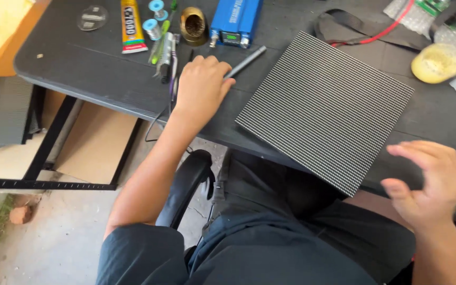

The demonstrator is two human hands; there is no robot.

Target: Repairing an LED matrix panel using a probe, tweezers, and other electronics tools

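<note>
My left hand [201, 87] rests on the dark table [96, 74], fingers curled over the near end of a slim grey pen-like tool [249, 59] that points toward the far right. A square black panel with a fine grid of dots [325, 108] lies tilted on the table, its near corner hanging over the edge above my lap. My right hand [429, 182] hovers at the near right, fingers spread and holding nothing, just off the panel's right corner.
Behind my left hand lie a yellow glue tube [131, 26], two solder spools [155, 18], a brass tip-cleaner holder [193, 25], a blue box with a small display [236, 20] and several pens [164, 53]. A yellow tape roll [438, 62] and black strap [344, 24] sit far right.
</note>
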